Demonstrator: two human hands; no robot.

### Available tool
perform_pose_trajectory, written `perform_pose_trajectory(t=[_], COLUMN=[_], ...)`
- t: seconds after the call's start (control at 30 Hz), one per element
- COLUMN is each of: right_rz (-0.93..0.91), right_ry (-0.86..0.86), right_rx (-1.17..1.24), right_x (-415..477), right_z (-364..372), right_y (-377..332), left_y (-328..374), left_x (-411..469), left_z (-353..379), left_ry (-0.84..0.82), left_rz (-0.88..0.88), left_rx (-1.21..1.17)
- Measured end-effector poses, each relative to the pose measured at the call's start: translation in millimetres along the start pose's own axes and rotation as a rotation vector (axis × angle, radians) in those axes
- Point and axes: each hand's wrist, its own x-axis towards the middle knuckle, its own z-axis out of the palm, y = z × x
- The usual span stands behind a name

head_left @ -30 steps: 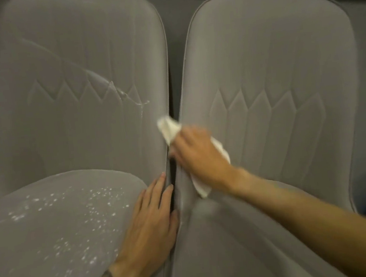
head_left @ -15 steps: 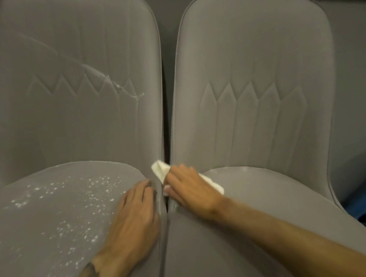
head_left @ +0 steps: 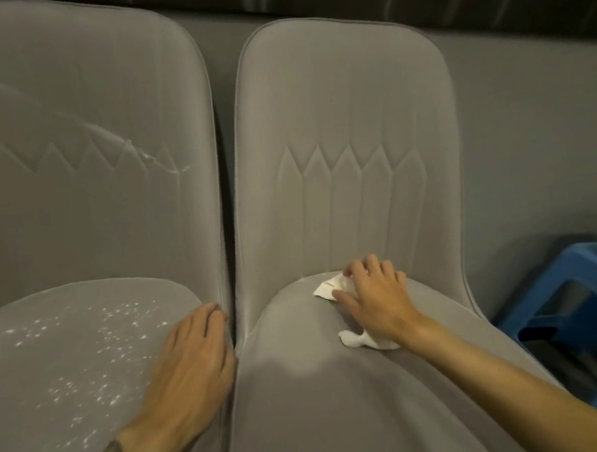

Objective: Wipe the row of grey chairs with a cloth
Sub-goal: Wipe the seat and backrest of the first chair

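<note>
Two grey upholstered chairs stand side by side. The left chair (head_left: 81,217) has white specks on its seat and a pale streak across its backrest. On the right chair (head_left: 345,119), my right hand (head_left: 377,302) presses a white cloth (head_left: 332,288) flat against the seat, near the crease below the backrest; cloth ends show at my fingertips and beside my wrist. My left hand (head_left: 190,367) lies flat, fingers spread, on the right edge of the left chair's seat, next to the gap between the chairs, and holds nothing.
A blue plastic stool or crate (head_left: 586,311) stands on the floor to the right of the right chair. A grey wall runs behind both backrests, with a dark band along the top.
My right hand with the cloth has moved from the gap between the chairs rightward onto the back of the right seat. My left hand has stayed at the left seat's edge.
</note>
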Motion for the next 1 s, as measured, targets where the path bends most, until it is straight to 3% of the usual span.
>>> perform_pose_trajectory(t=[0.1,0.3,0.4,0.57,0.7,0.8,0.9,1.0], right_rz=[-0.099,0.233,0.289,0.016,-0.021,0.067,0.081,-0.081], right_ry=[0.004,-0.022,-0.022,-0.050,-0.048,-0.020,-0.047,-0.110], right_rx=[-0.029,-0.023,0.045,0.151,0.120,0.121,0.167,0.300], right_x=[-26,13,45,73,66,60,67,76], right_z=[18,25,41,60,43,40,43,42], right_y=[24,69,57,16,54,77,52,19], left_y=[0,-6,-9,-8,-7,-4,-3,-2], left_x=[2,-5,-9,-9,-5,-3,-3,-2], left_z=[5,8,9,11,12,12,13,14], left_ry=[-0.039,-0.033,-0.067,-0.087,-0.116,-0.114,-0.122,-0.152], left_rz=[0.017,0.047,0.000,-0.016,-0.028,-0.030,-0.053,-0.100], left_rx=[-0.012,0.035,0.027,0.052,0.082,0.099,0.097,0.072])
